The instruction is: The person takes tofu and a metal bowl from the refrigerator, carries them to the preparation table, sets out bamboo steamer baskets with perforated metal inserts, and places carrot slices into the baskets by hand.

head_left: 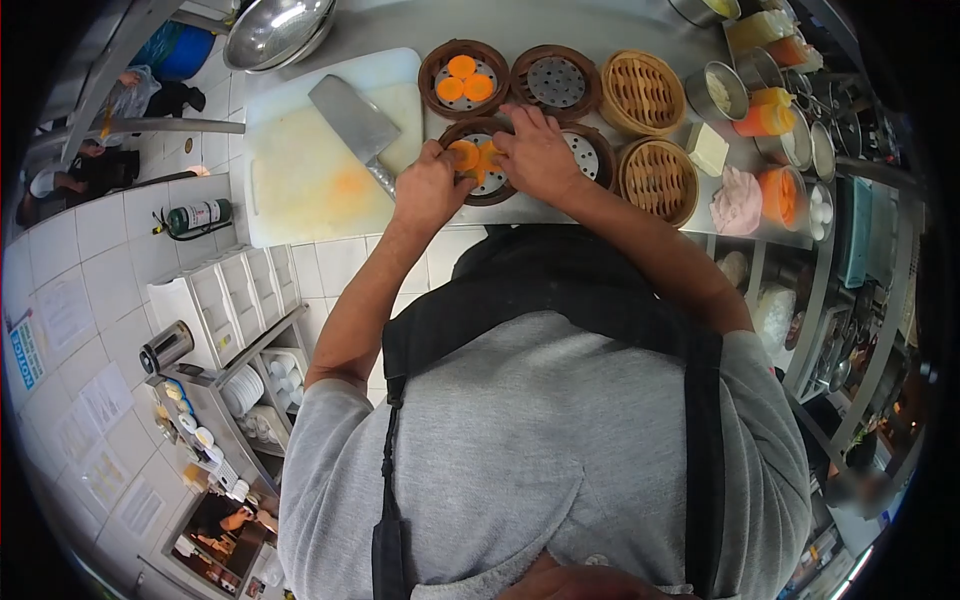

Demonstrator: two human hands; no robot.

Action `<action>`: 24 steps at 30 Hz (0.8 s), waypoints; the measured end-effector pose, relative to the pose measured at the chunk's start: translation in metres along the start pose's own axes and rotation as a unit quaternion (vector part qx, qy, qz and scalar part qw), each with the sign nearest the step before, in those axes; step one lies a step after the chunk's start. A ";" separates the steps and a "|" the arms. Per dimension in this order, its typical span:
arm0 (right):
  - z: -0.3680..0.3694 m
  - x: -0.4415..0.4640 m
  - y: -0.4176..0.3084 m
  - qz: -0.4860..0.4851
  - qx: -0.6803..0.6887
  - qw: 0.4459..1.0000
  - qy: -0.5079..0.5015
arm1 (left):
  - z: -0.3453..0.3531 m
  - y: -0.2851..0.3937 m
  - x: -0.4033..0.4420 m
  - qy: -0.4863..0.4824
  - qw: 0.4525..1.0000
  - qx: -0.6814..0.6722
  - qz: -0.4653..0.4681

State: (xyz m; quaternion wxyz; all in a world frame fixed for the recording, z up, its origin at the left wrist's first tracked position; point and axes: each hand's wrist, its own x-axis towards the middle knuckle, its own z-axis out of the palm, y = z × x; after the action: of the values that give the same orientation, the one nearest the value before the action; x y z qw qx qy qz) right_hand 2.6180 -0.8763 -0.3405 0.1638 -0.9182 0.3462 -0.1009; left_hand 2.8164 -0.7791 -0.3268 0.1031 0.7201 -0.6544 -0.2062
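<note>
Both hands are at the near left steamer basket [482, 198], which has a perforated metal plate and orange carrot slices [465, 155] in it. My left hand [430, 185] is at the basket's left side, its fingers closed at the edge of a carrot slice. From the right reaches my right hand [540, 155], thumb and fingertips pinched on a carrot slice [489, 158]. Behind them, another steamer basket [428, 95] holds three carrot slices. Two more baskets, a far one [555, 82] and a near one [583, 155] partly under my right hand, show bare perforated plates.
Left lies a cutting board [290, 130] with a cleaver [355, 118] on it. Two woven bamboo steamer lids [643, 92] stand right, beside a pale block [708, 148], a pink lump [737, 200] and a container of orange pieces [782, 195]. Metal bowls [275, 35] sit far left.
</note>
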 end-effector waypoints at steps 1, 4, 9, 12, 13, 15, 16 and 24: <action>0.001 0.000 0.000 -0.012 -0.008 1.000 0.002 | 0.000 0.000 -0.001 0.011 1.000 0.002 0.001; 0.003 -0.003 0.005 -0.024 -0.039 0.999 -0.001 | 0.014 -0.009 0.000 0.052 0.998 -0.008 0.038; -0.054 -0.039 0.036 -0.025 0.007 0.996 0.090 | 0.008 0.007 0.000 0.052 0.997 -0.011 0.050; -0.107 -0.070 0.066 -0.027 0.089 0.988 0.126 | 0.011 0.009 0.002 0.065 0.996 -0.003 0.063; -0.121 -0.084 0.083 -0.023 0.098 0.981 0.164 | 0.009 0.011 0.003 0.060 0.996 -0.003 0.073; -0.154 -0.114 0.115 0.017 0.104 0.967 0.231 | 0.003 0.017 0.004 0.021 0.999 0.026 0.031; -0.167 -0.131 0.144 0.004 0.060 0.969 0.241 | 0.003 0.016 0.006 0.019 0.999 0.026 0.037; -0.307 -0.319 0.400 0.431 -0.153 0.872 0.174 | -0.004 0.062 0.011 0.096 0.993 0.072 0.004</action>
State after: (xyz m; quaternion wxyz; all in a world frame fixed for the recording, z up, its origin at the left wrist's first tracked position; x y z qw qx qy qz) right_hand 2.0490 -1.0162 -0.2279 -0.0146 -0.6588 0.7419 -0.1243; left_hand 2.7629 -0.7977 -0.2991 0.1143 0.7397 -0.6572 -0.0886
